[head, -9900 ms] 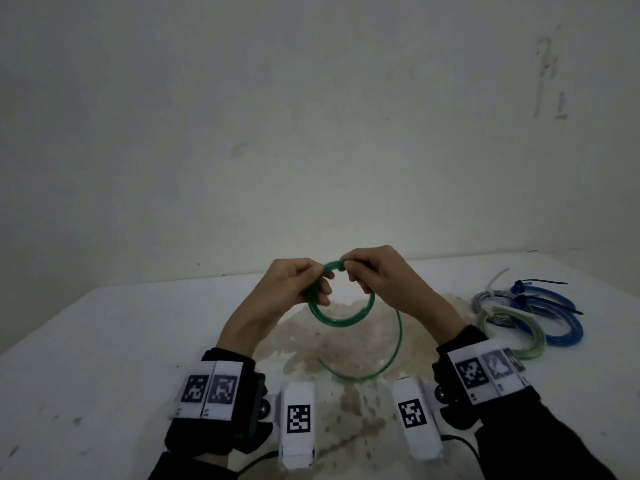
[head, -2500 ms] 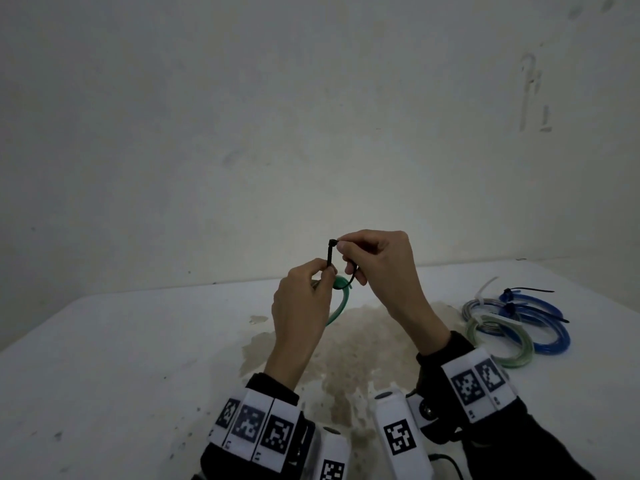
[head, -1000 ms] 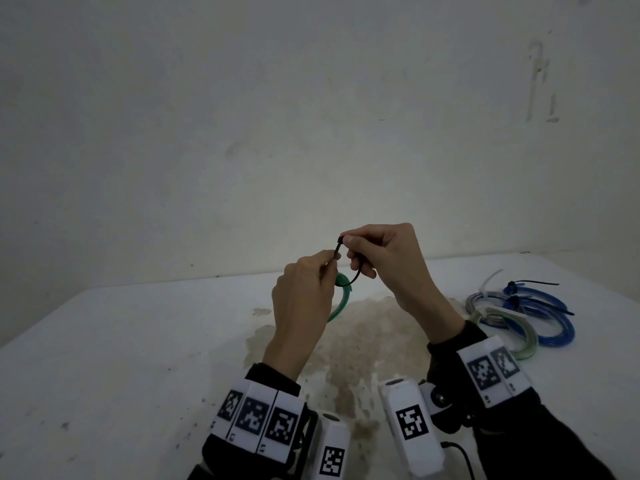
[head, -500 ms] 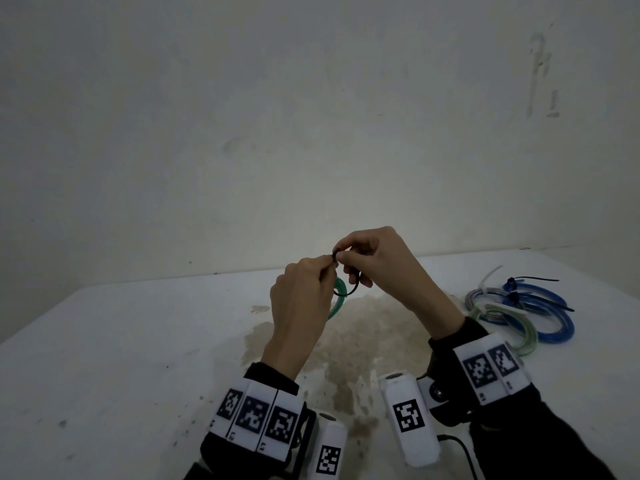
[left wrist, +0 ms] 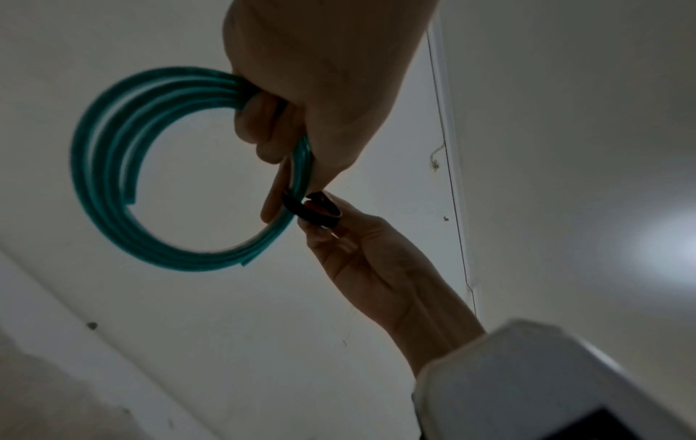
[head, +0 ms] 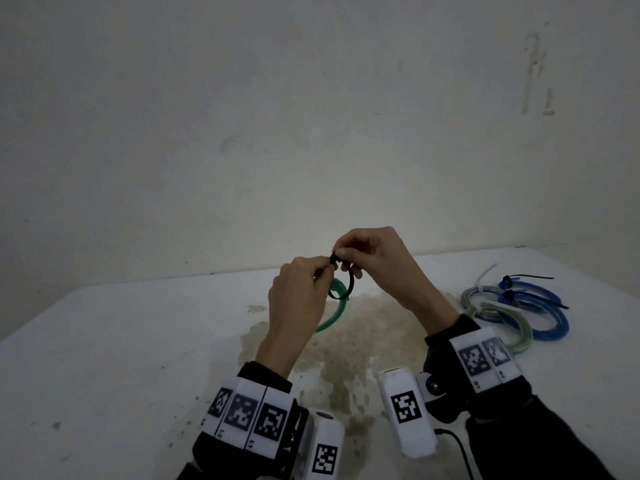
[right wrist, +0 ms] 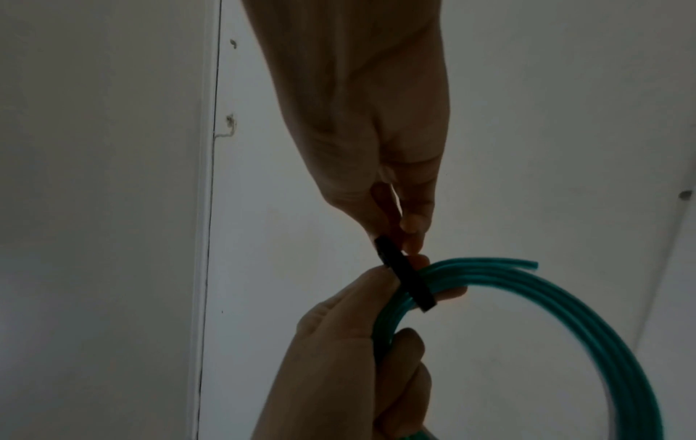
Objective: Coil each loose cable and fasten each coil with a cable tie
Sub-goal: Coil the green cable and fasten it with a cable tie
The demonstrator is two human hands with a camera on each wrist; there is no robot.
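L hand gripped the green cable coil w/ curled fingers, while R hand, just beside it, pinched the black cable tie looped round the coil.

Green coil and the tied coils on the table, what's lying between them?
Only the right hand and its forearm cross that gap in the head view; the table there is bare between green coil and tied coils.

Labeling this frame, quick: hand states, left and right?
Left hand: closed, gripping the green cable coil.
Right hand: closed, pinching the black cable tie.
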